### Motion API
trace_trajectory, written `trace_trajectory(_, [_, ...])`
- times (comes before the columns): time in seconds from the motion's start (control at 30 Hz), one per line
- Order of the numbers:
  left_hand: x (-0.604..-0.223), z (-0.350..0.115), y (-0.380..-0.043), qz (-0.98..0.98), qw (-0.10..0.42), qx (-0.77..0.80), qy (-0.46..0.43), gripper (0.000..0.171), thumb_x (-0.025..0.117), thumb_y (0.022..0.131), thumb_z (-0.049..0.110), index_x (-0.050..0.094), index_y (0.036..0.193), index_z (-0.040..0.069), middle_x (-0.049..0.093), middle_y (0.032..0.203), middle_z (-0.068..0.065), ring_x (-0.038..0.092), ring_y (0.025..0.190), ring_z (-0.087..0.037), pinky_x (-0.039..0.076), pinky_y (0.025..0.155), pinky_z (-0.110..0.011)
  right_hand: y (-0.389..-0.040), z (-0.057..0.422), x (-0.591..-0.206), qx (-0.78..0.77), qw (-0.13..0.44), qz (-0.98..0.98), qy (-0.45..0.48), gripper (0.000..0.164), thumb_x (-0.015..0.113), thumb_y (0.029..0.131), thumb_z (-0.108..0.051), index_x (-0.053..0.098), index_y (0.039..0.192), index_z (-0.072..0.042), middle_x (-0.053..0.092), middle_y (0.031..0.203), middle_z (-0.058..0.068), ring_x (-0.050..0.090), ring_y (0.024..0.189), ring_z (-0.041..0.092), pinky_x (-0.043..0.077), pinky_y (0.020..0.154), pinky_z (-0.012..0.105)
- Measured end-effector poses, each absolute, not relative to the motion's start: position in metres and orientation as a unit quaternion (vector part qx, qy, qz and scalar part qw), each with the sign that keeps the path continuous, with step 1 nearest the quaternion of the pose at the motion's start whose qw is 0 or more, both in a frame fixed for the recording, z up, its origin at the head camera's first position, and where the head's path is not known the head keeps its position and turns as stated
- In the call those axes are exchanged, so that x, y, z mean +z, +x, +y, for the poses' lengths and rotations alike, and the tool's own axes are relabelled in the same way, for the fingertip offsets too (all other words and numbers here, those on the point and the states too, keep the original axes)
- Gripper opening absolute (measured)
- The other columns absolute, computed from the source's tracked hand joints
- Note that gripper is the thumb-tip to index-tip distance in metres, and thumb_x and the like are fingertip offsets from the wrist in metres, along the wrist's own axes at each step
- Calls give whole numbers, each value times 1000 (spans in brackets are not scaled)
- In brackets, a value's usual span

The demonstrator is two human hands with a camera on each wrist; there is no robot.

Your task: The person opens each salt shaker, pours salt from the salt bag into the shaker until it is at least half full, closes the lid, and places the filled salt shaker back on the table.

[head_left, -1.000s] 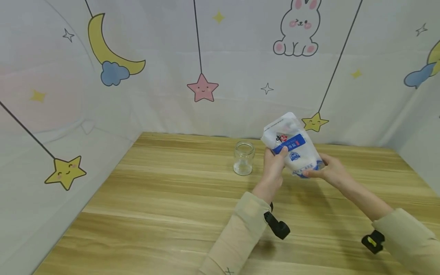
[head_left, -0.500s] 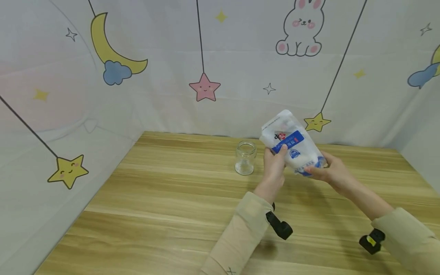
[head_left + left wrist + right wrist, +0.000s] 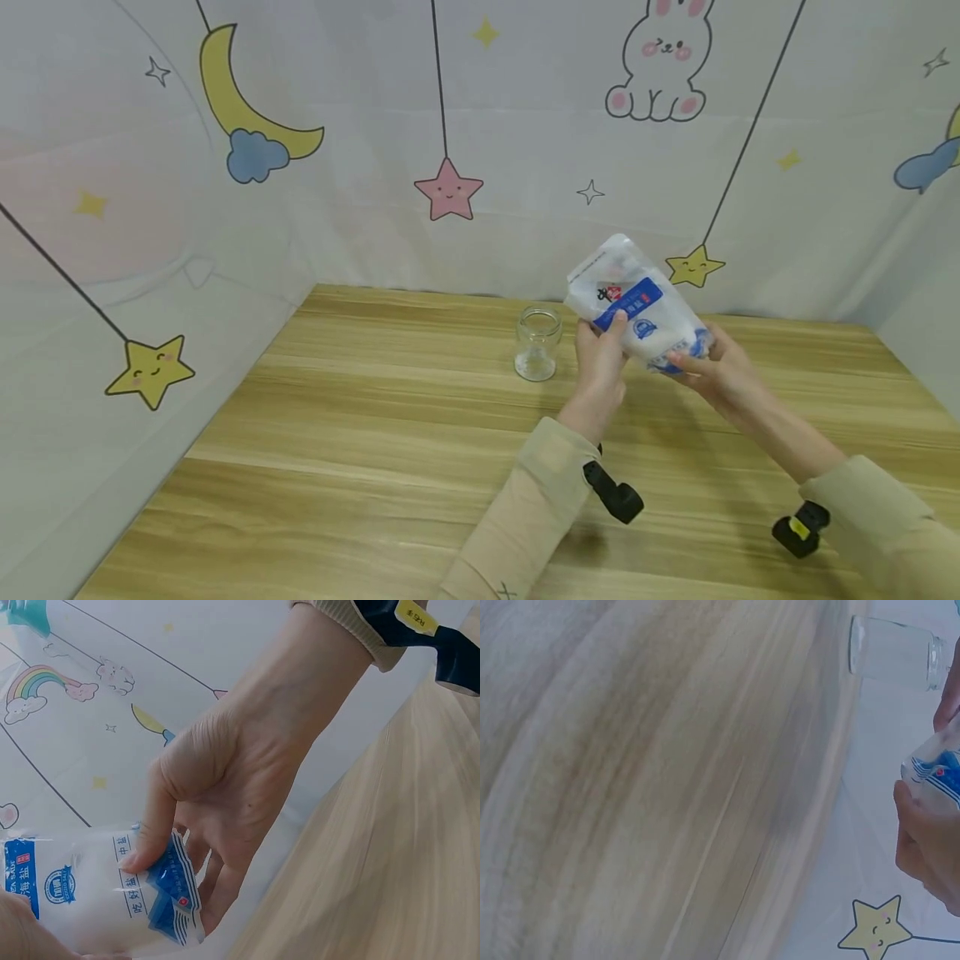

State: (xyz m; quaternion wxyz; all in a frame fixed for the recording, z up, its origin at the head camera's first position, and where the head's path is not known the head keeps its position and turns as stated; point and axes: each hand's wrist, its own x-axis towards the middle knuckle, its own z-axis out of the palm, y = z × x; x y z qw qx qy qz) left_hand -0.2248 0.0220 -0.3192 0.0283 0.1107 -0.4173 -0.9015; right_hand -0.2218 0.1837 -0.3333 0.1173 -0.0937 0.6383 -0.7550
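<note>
Sea-salt packet held in both hands above a tabletop, beside a glass jar

The white sea-salt packet point(image 3: 648, 312), printed in blue with a small red mark, is raised above the wood-grain tabletop point(image 3: 360, 425). It is tilted, its plain end up and toward the left of the head view, its blue-patterned end lower and toward the right. The left hand point(image 3: 598, 358) grasps one long edge, its thumb laid across the front face at the blue label. The right hand point(image 3: 723, 367) grasps the lower end: in the left wrist view its thumb lies on the front beside the printed corner, the fingers behind. Each grip is thus closed on the packet. Whether the packet's top is open cannot be told.

Just to the left of the left hand, a clear glass jar point(image 3: 537, 342) stands upright on the tabletop, its mouth uncovered, near the rear edge. Both forearms wear pale beige sleeves point(image 3: 517, 525), with a black wrist camera point(image 3: 613, 492) below each cuff.

Behind the tabletop hangs a white fabric backdrop point(image 3: 352, 225) bearing a crescent moon point(image 3: 225, 83) with a blue cloud point(image 3: 257, 156), a pink star point(image 3: 449, 192) and a seated rabbit point(image 3: 663, 67).
</note>
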Motion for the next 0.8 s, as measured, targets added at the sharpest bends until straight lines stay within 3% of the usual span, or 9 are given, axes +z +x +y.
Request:
trace_trajectory(0.23, [-319,21,-224,-404,34,-908,103,32,55,96,13,49,127,8,63,118,-9,62,111,-23,52,98,-41,-223,179,-337,-796,130,578,-120,33,48,98,-3,47,127,-20,58,118,-9,58,107,5,51,94,20])
trace_trajectory(0.5, [-321,20,-228,-385,23,-915,120,32,56,96,15,50,127,10,63,120,-9,61,114,-27,51,99,-47,-224,178,-340,-766,107,616,-148,33,46,100,-9,40,130,-21,58,118,-12,58,106,2,50,93,16])
trace_trajectory(0.8, [-321,22,-229,-370,15,-920,132,32,56,95,14,51,126,8,63,122,-12,60,117,-30,49,99,-53,-224,180,-339,-756,102,632,-137,35,47,100,-10,38,130,-23,57,117,-10,61,104,4,57,87,27])
